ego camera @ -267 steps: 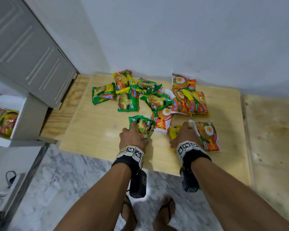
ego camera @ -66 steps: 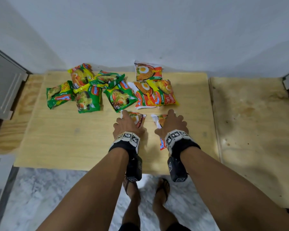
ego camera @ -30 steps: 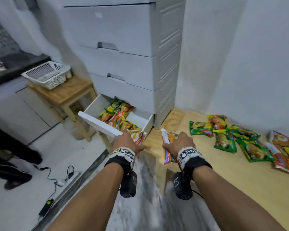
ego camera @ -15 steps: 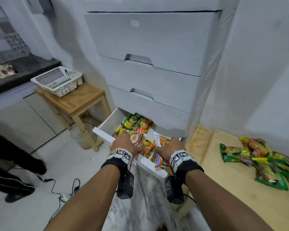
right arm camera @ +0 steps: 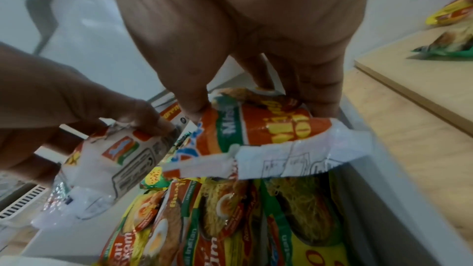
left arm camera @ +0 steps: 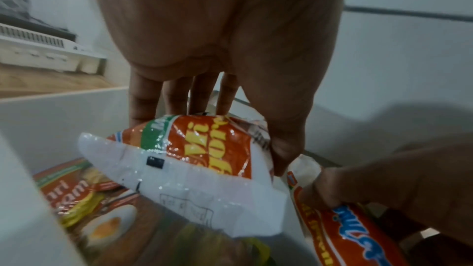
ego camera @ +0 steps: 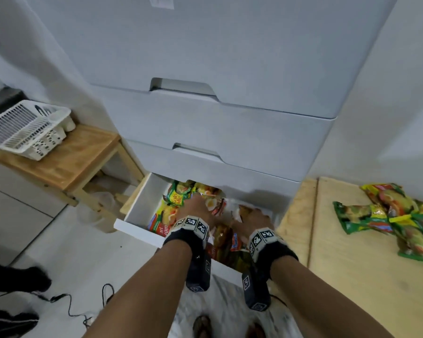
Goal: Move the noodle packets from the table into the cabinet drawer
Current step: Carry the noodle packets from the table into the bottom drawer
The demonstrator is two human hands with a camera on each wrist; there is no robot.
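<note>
Both my hands are down inside the open white bottom drawer (ego camera: 137,211) of the cabinet. My left hand (ego camera: 197,203) pinches an orange-and-white noodle packet (left arm camera: 204,149) between fingers and thumb, just above the packets lying in the drawer (right arm camera: 230,219). My right hand (ego camera: 252,215) grips a second orange packet (right arm camera: 268,128) at the drawer's right side. The two held packets are close together, and I cannot tell whether they touch. Several green and yellow packets (ego camera: 388,215) lie on the wooden table (ego camera: 352,276) to the right.
Two closed grey drawers (ego camera: 217,132) overhang the open one. A wooden stool (ego camera: 66,159) with a white dish rack (ego camera: 22,128) stands to the left. A black cable (ego camera: 66,301) and another person's dark-clad feet (ego camera: 12,281) are on the floor at lower left.
Both hands have gone forward and down from the drawer's front edge into the drawer, each still holding its packet. My view has come closer to the cabinet.
</note>
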